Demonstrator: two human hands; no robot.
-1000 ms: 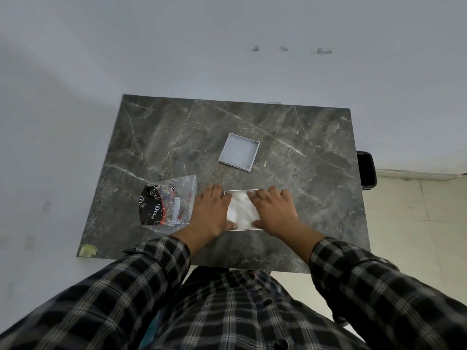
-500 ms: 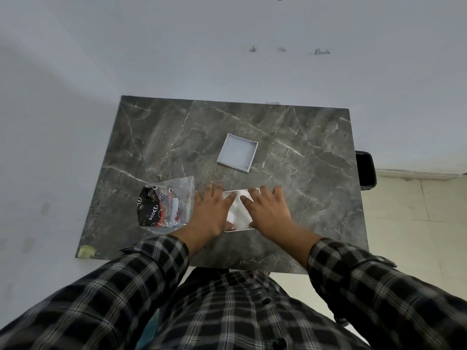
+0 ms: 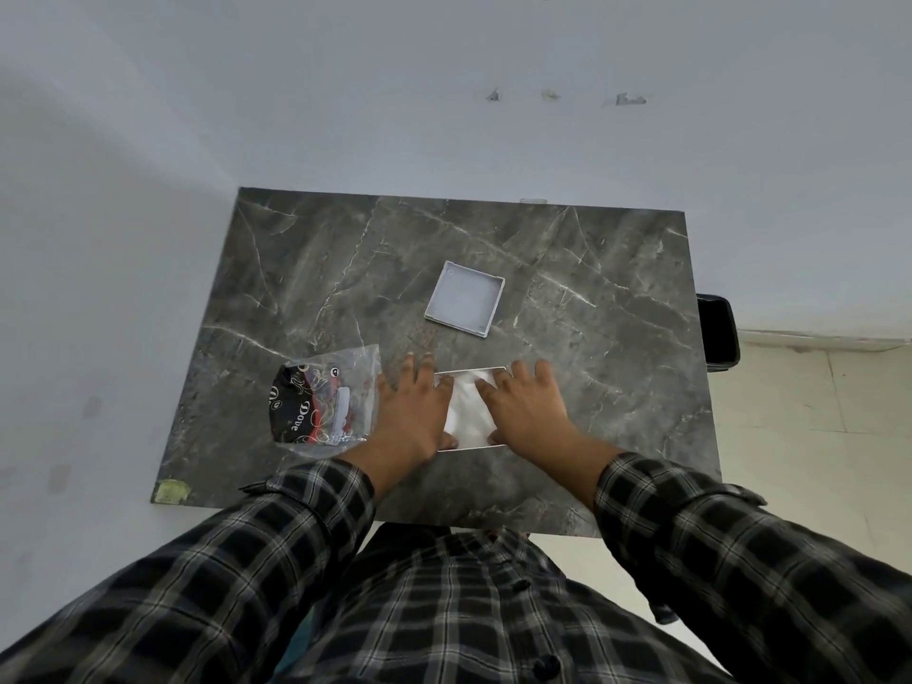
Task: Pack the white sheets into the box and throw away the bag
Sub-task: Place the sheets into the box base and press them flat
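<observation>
A shallow white box point(image 3: 471, 449) lies near the table's front edge with white sheets point(image 3: 466, 412) inside it. My left hand point(image 3: 412, 417) rests flat over the box's left side, fingers spread. My right hand point(image 3: 528, 412) lies flat over its right side, and both thumbs touch the near part. Most of the box is hidden under my hands. Just left of my left hand is a clear plastic bag point(image 3: 325, 402) with black and red printed contents. A square white lid point(image 3: 465, 298) sits open side up farther back, apart from the box.
The dark marble table point(image 3: 592, 269) stands against a white wall. A black bin point(image 3: 718, 333) sits on the floor off the table's right edge. A yellow-green sticker point(image 3: 171, 491) marks the front left corner.
My two hands have drawn closer together over the white sheets, narrowing the visible strip between them. The bag and lid have stayed in place.
</observation>
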